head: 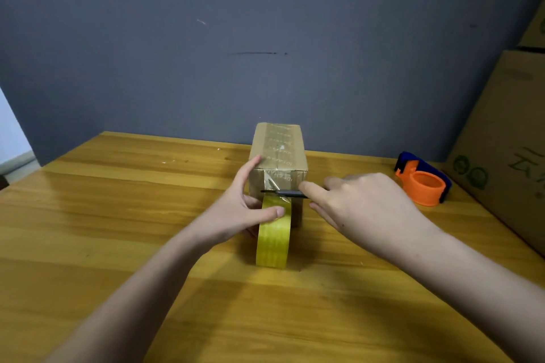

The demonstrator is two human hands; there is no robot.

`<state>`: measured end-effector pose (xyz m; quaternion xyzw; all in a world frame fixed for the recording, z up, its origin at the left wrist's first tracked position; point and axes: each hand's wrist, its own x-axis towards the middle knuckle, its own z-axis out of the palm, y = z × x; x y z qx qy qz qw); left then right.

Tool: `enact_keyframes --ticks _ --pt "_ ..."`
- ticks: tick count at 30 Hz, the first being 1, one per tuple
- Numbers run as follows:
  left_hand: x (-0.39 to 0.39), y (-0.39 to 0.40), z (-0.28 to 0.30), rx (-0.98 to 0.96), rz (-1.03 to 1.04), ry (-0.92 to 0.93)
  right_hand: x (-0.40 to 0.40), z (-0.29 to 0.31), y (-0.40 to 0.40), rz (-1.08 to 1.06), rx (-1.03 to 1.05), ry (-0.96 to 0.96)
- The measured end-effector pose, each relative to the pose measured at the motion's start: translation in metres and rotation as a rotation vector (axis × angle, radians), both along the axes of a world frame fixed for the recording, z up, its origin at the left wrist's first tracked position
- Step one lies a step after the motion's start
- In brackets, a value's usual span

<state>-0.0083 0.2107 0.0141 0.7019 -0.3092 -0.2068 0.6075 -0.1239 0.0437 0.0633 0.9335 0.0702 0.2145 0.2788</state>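
Observation:
A small cardboard box (278, 150) stands on the wooden table (118, 215), with a strip of clear tape along its top and down its near face. A yellow tape roll (273, 240) stands on edge in front of the box, its tape still joined to the box. My left hand (236, 209) grips the roll, thumb on its top, forefinger against the box's left edge. My right hand (362, 203) holds a dark blade tool (283, 193) across the tape just above the roll; its handle is hidden under my fingers.
An orange and blue tape dispenser (423, 183) lies at the right of the table. Large cardboard cartons (507, 141) are stacked at the far right. A grey wall (265, 38) rises directly behind the table.

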Motion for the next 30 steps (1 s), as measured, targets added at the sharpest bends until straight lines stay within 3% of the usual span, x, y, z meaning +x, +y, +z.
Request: enact_keyframes --ticks 15,30 --pt "0.003 0.000 -0.001 0.015 0.009 0.009 -0.001 0.009 0.010 -0.048 -0.083 -0.003" --pt "0.003 -0.002 0.002 0.063 -0.002 -0.003 -0.002 -0.009 -0.011 -0.104 0.008 -0.002"
